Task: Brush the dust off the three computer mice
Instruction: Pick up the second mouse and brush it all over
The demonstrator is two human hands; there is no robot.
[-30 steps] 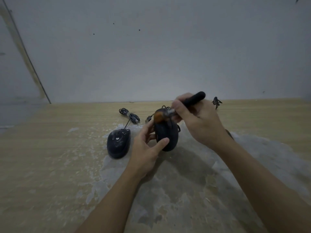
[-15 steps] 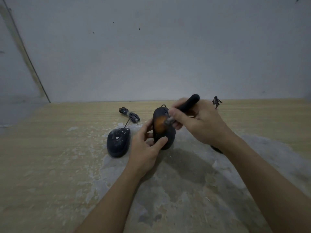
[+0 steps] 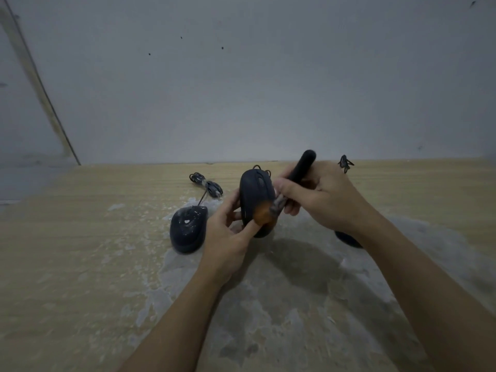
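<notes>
My two arms come into view from the bottom edge, both bare from wherever the picture cuts them off down to the wrists: I see no sleeve and no cuff on either. My left hand (image 3: 228, 237) and my right hand (image 3: 322, 200) are bare as well, with no gloves. I can make out no ring on any finger that shows and no watch, strap or band at either wrist. The light is dim, so finer detail such as my nails is hard to tell.
</notes>
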